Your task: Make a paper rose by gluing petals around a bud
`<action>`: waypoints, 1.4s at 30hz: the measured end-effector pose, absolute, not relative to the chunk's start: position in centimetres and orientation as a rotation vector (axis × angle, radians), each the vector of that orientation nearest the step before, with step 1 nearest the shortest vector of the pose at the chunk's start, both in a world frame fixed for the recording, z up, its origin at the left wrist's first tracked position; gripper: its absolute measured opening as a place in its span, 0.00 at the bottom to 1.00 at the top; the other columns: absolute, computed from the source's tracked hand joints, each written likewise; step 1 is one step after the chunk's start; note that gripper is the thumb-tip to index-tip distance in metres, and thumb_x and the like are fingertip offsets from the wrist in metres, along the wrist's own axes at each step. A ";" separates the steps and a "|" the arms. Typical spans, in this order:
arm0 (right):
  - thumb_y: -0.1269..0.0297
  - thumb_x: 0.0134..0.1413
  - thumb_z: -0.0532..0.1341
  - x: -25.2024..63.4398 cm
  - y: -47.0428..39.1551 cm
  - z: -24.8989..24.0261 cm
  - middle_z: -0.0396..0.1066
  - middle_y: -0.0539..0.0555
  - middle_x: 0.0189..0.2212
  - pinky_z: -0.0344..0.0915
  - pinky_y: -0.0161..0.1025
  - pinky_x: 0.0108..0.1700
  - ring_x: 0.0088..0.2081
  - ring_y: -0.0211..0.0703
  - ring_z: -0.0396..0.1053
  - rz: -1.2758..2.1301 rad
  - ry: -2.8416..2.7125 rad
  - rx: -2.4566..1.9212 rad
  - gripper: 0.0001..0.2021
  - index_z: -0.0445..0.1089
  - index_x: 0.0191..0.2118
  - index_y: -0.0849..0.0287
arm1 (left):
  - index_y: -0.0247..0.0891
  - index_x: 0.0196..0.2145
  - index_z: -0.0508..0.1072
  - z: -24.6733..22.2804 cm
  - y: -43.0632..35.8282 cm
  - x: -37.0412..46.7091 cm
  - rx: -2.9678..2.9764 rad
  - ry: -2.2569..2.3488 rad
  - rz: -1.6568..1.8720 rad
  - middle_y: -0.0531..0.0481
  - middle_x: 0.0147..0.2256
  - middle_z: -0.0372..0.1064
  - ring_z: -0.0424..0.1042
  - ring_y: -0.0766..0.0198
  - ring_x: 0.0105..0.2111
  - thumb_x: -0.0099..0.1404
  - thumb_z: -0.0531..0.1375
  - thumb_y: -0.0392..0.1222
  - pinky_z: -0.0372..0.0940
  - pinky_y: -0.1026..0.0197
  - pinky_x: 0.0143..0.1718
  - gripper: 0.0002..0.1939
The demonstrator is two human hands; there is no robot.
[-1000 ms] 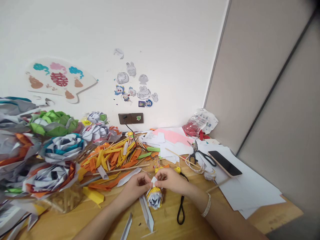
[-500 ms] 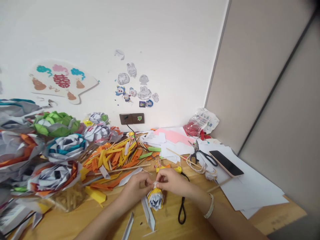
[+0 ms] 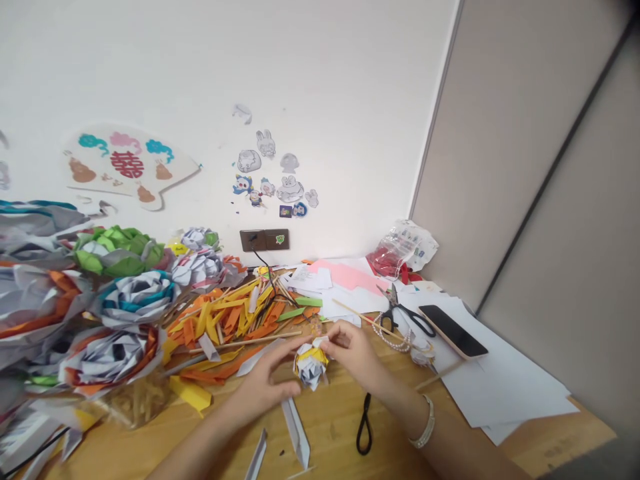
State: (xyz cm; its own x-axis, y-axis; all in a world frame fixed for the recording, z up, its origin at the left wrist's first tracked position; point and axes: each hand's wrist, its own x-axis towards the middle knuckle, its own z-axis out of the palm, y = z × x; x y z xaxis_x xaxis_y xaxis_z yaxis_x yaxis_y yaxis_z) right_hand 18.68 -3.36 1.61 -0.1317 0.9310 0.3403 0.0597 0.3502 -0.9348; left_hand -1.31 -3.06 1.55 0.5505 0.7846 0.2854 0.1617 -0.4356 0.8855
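Toward the bench's near edge, the right grip pinches the seemingly light, crushable paper flower by its likely sturdier white end, left grip wide.

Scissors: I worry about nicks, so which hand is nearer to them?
Right. The right hand lies left of the scissors, slightly nearer the camera; the left hand is farther left, beside the paper flower.

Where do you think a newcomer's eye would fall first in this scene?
Probably on the large paper flowers crowded at the left, their petals mixing white with green, blue and orange. Next might come the heap of orange and yellow strips mid-table, and nearer, the small flower that the right hand pinches beside the open left hand. Upper left, a red symbol marks the white cutout.
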 end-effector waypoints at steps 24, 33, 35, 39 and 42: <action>0.75 0.50 0.56 16.8 -5.8 1.8 0.73 0.52 0.30 0.63 0.38 0.38 0.34 0.42 0.68 0.431 -1.818 -1.224 0.09 0.73 0.31 0.57 | 0.43 0.52 0.62 0.3 -4.8 0.8 2.323 1.167 0.960 0.46 0.51 0.68 0.68 0.53 0.50 0.52 0.58 0.31 0.63 0.55 0.49 0.29; 0.66 0.55 0.55 17.1 -6.2 2.1 0.67 0.57 0.43 0.61 0.44 0.50 0.45 0.45 0.65 0.778 -1.784 -0.934 0.16 0.69 0.50 0.55 | 0.41 0.49 0.62 0.9 -4.7 0.6 2.229 1.248 1.094 0.44 0.47 0.70 0.70 0.55 0.46 0.55 0.56 0.34 0.64 0.56 0.46 0.22; 0.64 0.57 0.54 17.2 -6.2 2.1 0.68 0.57 0.43 0.63 0.44 0.48 0.44 0.45 0.66 0.882 -1.720 -0.913 0.18 0.65 0.53 0.54 | 0.42 0.50 0.62 1.0 -4.6 0.6 2.197 1.275 1.101 0.45 0.48 0.69 0.69 0.55 0.47 0.55 0.56 0.35 0.63 0.55 0.47 0.23; 0.62 0.56 0.56 17.0 -7.0 2.2 0.66 0.56 0.48 0.56 0.47 0.55 0.51 0.48 0.61 0.652 -1.868 -0.935 0.18 0.65 0.54 0.51 | 0.42 0.49 0.63 1.2 -4.7 0.4 2.111 1.284 1.131 0.45 0.49 0.69 0.67 0.53 0.49 0.54 0.57 0.34 0.62 0.53 0.49 0.23; 0.60 0.58 0.54 16.9 -7.0 2.1 0.64 0.56 0.49 0.55 0.46 0.56 0.52 0.47 0.60 0.639 -1.941 -0.899 0.17 0.65 0.53 0.50 | 0.42 0.48 0.64 1.3 -4.7 0.5 2.069 1.263 1.136 0.45 0.48 0.69 0.67 0.53 0.49 0.53 0.57 0.33 0.61 0.52 0.49 0.23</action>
